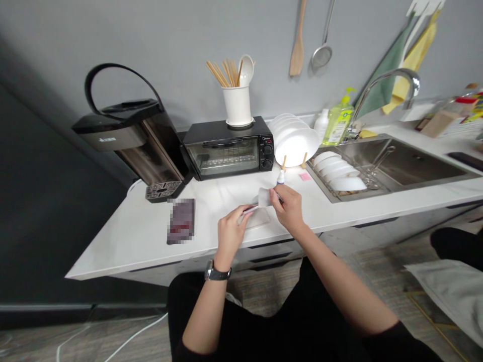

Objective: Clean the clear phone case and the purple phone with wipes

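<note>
My left hand [231, 230] pinches a thin, flat, light-edged object [249, 209] over the white counter. To its right, my right hand [287, 205] has its fingers closed on a small whitish piece [264, 197], which looks like paper or cloth and meets the thin object's end. Just behind my right hand stands a small white bottle [280, 177]. Beneath the hands lies a clear, flat item [257, 218], hard to make out. A small pink square [305, 176] rests on the counter to the right.
At the back are a toaster oven [226, 151] with a utensil holder [237, 105] on top, and upright plates [296, 146]. A water dispenser [139, 146] and a blurred dark item [181, 221] are left. The sink [407, 166] is right.
</note>
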### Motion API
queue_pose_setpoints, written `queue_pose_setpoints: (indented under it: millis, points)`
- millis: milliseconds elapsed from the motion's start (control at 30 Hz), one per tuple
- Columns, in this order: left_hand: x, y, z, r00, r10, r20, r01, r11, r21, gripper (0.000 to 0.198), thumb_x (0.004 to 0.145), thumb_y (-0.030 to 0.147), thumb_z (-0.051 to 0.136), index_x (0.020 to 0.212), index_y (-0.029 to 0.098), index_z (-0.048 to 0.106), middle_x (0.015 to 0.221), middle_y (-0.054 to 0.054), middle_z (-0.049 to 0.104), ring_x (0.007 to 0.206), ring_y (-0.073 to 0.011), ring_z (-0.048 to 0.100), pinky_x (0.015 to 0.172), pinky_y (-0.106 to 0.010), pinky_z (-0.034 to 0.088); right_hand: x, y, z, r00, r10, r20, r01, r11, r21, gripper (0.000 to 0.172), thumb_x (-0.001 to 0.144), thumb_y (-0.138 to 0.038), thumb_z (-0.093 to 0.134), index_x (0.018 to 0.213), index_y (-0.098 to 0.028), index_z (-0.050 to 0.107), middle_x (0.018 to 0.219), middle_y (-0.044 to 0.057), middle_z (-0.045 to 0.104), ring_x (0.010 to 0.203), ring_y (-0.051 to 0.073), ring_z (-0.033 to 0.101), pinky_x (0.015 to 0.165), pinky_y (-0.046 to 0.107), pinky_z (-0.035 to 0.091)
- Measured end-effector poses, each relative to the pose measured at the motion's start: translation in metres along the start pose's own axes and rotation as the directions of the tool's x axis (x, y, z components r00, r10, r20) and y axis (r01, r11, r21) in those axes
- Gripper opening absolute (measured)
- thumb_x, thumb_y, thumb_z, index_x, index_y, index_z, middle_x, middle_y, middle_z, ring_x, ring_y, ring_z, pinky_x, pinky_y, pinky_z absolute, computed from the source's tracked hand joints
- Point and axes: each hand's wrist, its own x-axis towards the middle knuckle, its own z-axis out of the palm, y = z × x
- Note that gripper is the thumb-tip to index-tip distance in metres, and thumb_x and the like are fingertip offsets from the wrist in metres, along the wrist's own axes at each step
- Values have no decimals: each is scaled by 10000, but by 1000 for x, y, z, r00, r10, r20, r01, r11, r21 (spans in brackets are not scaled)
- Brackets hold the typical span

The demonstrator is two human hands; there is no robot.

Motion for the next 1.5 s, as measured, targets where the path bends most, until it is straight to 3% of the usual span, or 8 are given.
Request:
queue_pose_setpoints:
  millis: [267, 500, 800, 933, 1100, 1200, 1333, 1500]
  points:
    - [-37, -21, -2, 997, 3, 76, -15, 988, 156, 441, 944, 37, 503, 1275, 248, 704, 1350, -55, 728, 1282, -215, 679, 1133, -429, 542, -65, 7, 19, 921, 181, 345, -186, 982, -19, 396, 1107, -371, 422, 988, -209, 763, 1010, 93, 803, 974, 222, 743, 867, 319, 560]
    - [-26, -25, -15, 967, -5, 255, -19, 996, 91, 350, 943, 295, 705, 1288, 262, 656, 1550, -111, 566, 1468, -283, 508, 1270, -607, 316, -79, 7, 21, 917, 192, 349, -173, 981, -85, 328, 1096, -308, 468, 1215, -218, 760, 1253, 69, 780, 1215, 230, 717, 1075, 396, 554]
    - [-23, -30, -16, 947, -42, 318, 36, 999, 24, 636, 883, 380, 790, 1454, 271, 531, 1502, -121, 589, 1409, -278, 553, 1237, -510, 388, -81, 12, 23, 917, 166, 364, -107, 978, -176, 345, 1097, -281, 464, 1295, -207, 737, 1339, 86, 734, 1312, 264, 664, 1106, 469, 542]
    - [-24, -31, -15, 950, -76, 302, 77, 997, 11, 820, 874, 341, 784, 1584, 270, 379, 1452, -135, 615, 1349, -294, 597, 1165, -476, 465, -82, -14, 29, 896, 134, 424, -49, 977, -206, 402, 1083, -325, 504, 1418, -156, 648, 1456, 144, 647, 1399, 320, 587, 1185, 581, 436]
    - [-25, -32, -18, 939, -122, 322, 130, 992, -3, 980, 853, 107, 655, 1673, 281, 147, 1453, -134, 614, 1290, -262, 640, 1100, -431, 513, -82, -52, 43, 828, -52, 559, 58, 998, 7, 528, 1045, -428, 575, 1482, -132, 583, 1489, 153, 622, 1419, 287, 566, 1242, 526, 388]
    - [-25, -30, -17, 940, -135, 312, 140, 990, 5, 999, 854, 156, 704, 1670, 289, 144, 1451, -129, 621, 1298, -270, 639, 1100, -428, 510, -79, -35, 33, 814, -76, 576, 74, 997, 28, 509, 1051, -427, 562, 1496, -180, 579, 1486, 133, 630, 1411, 274, 575, 1221, 512, 418]
    - [-23, -24, -11, 950, -141, 280, 138, 990, 32, 998, 853, 303, 790, 1652, 284, 192, 1426, -119, 647, 1306, -287, 636, 1118, -441, 495, -78, -5, 20, 863, 87, 498, -3, 986, -168, 491, 1080, -406, 490, 1495, -158, 578, 1500, 149, 613, 1423, 320, 559, 1192, 559, 425]
    - [-24, -27, -10, 947, -149, 285, 132, 988, 78, 907, 866, 113, 628, 1657, 249, 207, 1452, -133, 633, 1308, -275, 639, 1098, -417, 514, -87, -42, 44, 860, 49, 509, 18, 992, -125, 718, 1014, -579, 549, 1486, -37, 555, 1531, 247, 551, 1461, 375, 504, 1221, 565, 396]
